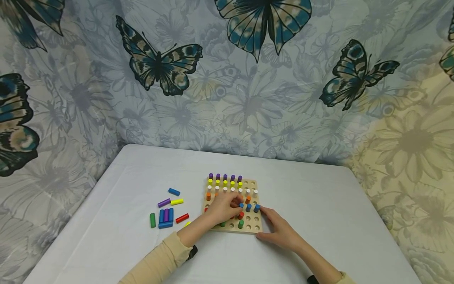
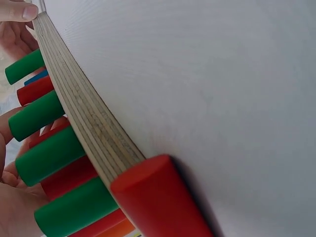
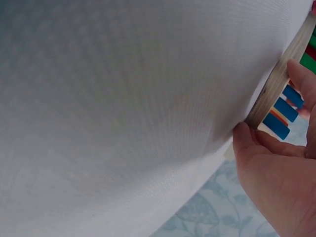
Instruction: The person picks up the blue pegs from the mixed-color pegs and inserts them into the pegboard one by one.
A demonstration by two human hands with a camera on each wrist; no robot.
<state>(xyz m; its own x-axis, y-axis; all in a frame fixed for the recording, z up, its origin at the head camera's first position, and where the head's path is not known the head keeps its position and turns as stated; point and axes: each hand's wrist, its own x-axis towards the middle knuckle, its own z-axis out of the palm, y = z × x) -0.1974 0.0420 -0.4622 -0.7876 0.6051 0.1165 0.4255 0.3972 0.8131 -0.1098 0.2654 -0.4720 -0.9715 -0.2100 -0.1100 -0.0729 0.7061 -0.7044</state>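
A wooden peg board (image 1: 252, 227) lies on the table, with rows of purple, yellow, white, orange, blue, red and green pegs standing in it. Over its middle, my left hand (image 1: 223, 208) pinches a blue peg (image 1: 241, 205) at the left end of the short blue row; its fingers partly hide the pegs below. My right hand (image 1: 281, 232) rests with spread thumb and fingers against the board's right edge and near corner. The right wrist view shows those fingertips of the right hand (image 3: 276, 163) touching the wooden edge (image 3: 271, 89).
Left of the board lie several loose pegs, among them a green one (image 1: 152, 220), a red one (image 1: 182, 218) and a purple one (image 1: 164, 202). A loose red peg (image 2: 160, 197) lies close beside the board's edge. Butterfly-patterned fabric (image 1: 248, 110) hangs behind the white table (image 1: 312, 189).
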